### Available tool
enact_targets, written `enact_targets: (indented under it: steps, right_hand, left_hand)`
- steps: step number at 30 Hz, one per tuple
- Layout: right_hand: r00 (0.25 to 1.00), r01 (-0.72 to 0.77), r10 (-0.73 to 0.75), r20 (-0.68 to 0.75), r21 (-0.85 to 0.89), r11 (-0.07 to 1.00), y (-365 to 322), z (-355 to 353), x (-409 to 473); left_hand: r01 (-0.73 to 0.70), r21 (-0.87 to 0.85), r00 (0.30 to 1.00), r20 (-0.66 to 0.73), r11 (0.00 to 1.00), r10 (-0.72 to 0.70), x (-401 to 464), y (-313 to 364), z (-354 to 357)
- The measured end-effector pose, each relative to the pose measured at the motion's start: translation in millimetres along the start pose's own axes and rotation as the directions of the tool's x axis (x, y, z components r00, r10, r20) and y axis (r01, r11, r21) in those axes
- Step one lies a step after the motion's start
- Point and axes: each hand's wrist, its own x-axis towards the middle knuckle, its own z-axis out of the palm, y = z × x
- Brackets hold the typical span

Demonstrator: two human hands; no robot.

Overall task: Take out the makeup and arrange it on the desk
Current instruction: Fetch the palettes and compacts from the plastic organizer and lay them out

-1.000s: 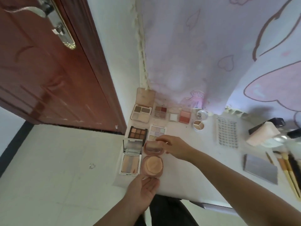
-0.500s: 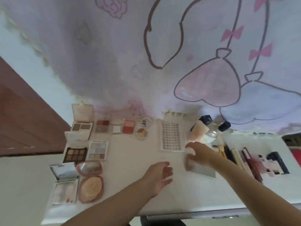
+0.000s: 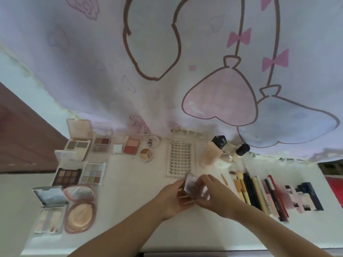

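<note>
- Head view, the hands: the left hand [image 3: 171,198] and the right hand [image 3: 213,196] meet over the middle of the desk [image 3: 130,191], both curled round a small flat silvery case [image 3: 191,184]. The case stands tilted on edge between them, lifted off the surface. My reading is that it is held this way so the fingers can pry it open, as the other compacts already lie open. Blur hides whether a lid has parted.
- Head view, left side: open eyeshadow palettes [image 3: 79,173] sit in rows, with a round powder compact [image 3: 79,208] and a mirrored rectangular compact [image 3: 50,210] at the near left corner. All lie open and face up, likely so the shades can be seen at once.
- Head view, middle back: a white tray of false lashes [image 3: 180,158] lies flat, just behind the hands.
- Head view, right side: bottles [image 3: 220,151] stand grouped at the back against the cartoon-printed cloth [image 3: 185,71]. Brushes and pencils [image 3: 254,191] lie side by side, sorted as long things together; boxed items lie beyond them.
- Writing: a round lid [image 3: 151,142] near a three-shade concealer pot [image 3: 146,154] carries dark letters that seem to read "bibi", sideways. The top edge of the lash tray bears a printed word too blurred to read.
</note>
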Motion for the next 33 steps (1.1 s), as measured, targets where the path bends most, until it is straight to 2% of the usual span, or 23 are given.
enact_targets:
  steps: [2,5,7,9,11,13,16,21,26,33]
  right_hand:
    - [0.989,0.147,-0.148,0.026,0.019,0.989,-21.0,-14.7,4.1]
    - [0.916,0.396,-0.388,0.099,-0.080,0.915,-48.2,-26.5,11.1]
    - [0.858,0.511,-0.489,0.157,-0.168,0.843,-62.5,-28.9,15.6]
    - [0.835,0.547,-0.514,0.196,-0.193,0.814,-74.2,-30.3,17.2]
    - [0.873,0.481,-0.457,0.168,-0.150,0.864,-86.3,-30.2,19.8]
    - [0.943,0.318,-0.313,0.110,-0.029,0.948,-102.9,-27.8,23.5]
    - [0.982,0.085,-0.115,0.150,0.193,0.978,-136.8,-15.2,28.9]
    - [0.986,0.022,-0.068,0.155,0.281,0.960,-173.5,-1.9,30.2]
    - [0.969,-0.047,-0.043,0.241,0.357,0.933,-189.9,0.9,30.4]
    - [0.941,-0.141,-0.048,0.334,0.520,0.843,-183.8,13.3,37.0]
  left_hand:
    - [0.064,-0.165,0.984,0.177,0.984,-0.034,-9.5,8.1,-16.7]
    - [0.102,-0.257,0.935,0.356,0.961,-0.004,-29.0,18.9,-41.3]
    - [0.059,-0.258,0.923,0.383,0.964,0.047,-46.3,25.4,-49.0]
    - [-0.031,-0.261,0.927,0.354,0.965,0.126,-60.9,29.7,-53.1]
    - [-0.125,-0.334,0.928,0.295,0.934,0.230,-69.4,31.1,-62.4]
    - [-0.223,-0.389,0.905,0.257,0.894,0.338,-72.7,31.9,-71.9]
    - [-0.390,-0.308,0.867,0.195,0.868,0.459,-76.4,28.3,-80.2]
    - [-0.451,-0.266,0.844,0.183,0.852,0.504,-99.1,30.6,-96.4]
    - [-0.475,-0.180,0.858,0.122,0.861,0.499,-118.3,33.0,-111.8]
    - [-0.455,-0.098,0.882,0.088,0.885,0.463,-126.1,27.9,-120.8]
